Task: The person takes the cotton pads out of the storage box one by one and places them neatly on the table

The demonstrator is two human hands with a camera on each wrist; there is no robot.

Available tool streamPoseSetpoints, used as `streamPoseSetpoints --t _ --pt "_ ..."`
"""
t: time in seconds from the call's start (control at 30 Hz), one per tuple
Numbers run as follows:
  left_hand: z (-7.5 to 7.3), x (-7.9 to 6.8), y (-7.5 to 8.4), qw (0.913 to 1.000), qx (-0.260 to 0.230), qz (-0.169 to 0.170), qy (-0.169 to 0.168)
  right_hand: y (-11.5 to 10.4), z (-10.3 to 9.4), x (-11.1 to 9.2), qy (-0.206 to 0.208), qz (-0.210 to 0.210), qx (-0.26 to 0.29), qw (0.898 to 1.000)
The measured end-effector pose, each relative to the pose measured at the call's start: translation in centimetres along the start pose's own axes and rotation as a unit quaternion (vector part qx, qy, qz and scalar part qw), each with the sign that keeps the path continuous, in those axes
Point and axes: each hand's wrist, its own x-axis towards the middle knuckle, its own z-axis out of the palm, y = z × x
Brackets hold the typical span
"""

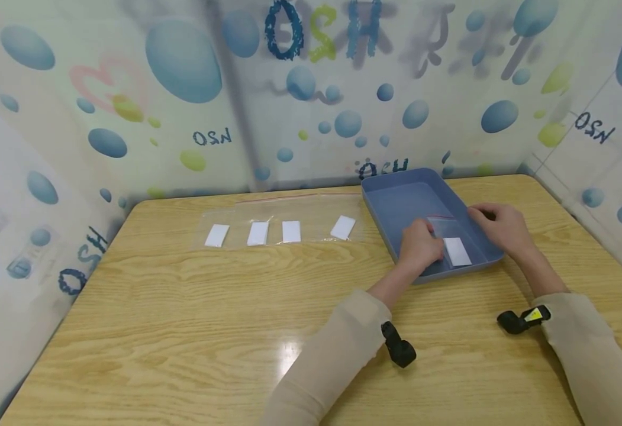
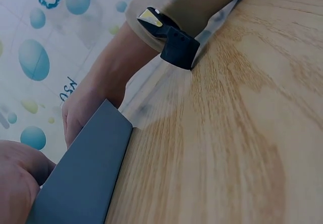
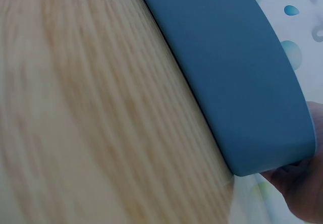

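Observation:
A blue-grey tray (image 1: 403,204) stands at the right rear of the table, with a clear zip bag (image 1: 441,226) inside it. In the bag's lower part lies a white card (image 1: 457,252). My left hand (image 1: 421,244) reaches over the tray's near side and pinches the left edge of that bag; its fingertips are partly hidden. On the tray's right side, my right hand (image 1: 505,228) grips the rim, thumb and fingers curled at the edge. In the right wrist view, part of the right hand (image 3: 300,188) shows at the tray's corner.
Left of the tray, several clear zip bags (image 1: 305,207) lie in an overlapping row along the table's back, each with a white card (image 1: 291,231). The wooden table (image 1: 193,319) meets a patterned curtain (image 1: 311,136) behind. Each sleeve carries a black wrist camera (image 1: 398,349).

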Motion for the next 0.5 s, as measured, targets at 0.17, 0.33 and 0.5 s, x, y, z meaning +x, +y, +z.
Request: streamPoseSetpoints --t 0.17,0.33,0.5 --pt "-0.03 -0.07 -0.12 0.9997 -0.021 0.011 0.008 -0.02 -0.01 -0.04 0.001 -0.002 -0.002 1.0" --pt "-0.16 -0.25 -0.23 0.9986 -0.041 0.032 0.009 0.06 0.02 -0.1 0.004 -0.008 -0.001 1.0" --pt "-0.17 -0.33 -0.27 0.9971 -0.052 0.054 0.015 0.3 0.13 -0.02 0.006 -0.012 -0.005 1.0"
